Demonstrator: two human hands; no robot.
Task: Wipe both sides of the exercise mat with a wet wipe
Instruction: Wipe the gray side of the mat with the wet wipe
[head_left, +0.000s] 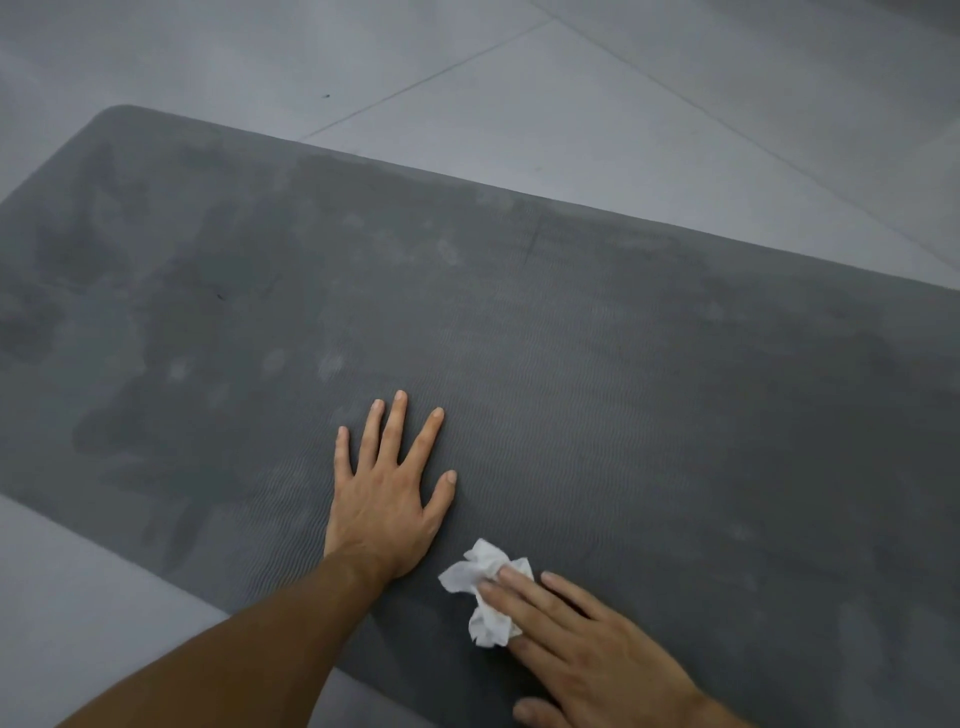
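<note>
- Your left hand (387, 491), fingers spread, lies flat on the mat (623, 389); open mat stretches toward the upper right.
- Gray tiled floor (519, 93) borders the mat's far edge and rounded upper-left corner.
- Your right hand (587, 644) presses the crumpled white wipe (485, 582) with straight fingers, lower center; damp patches darken the mat's left.

Flat dark grey mat (571, 338), damp-patched, under crumpled white wipe (485, 582).
</note>
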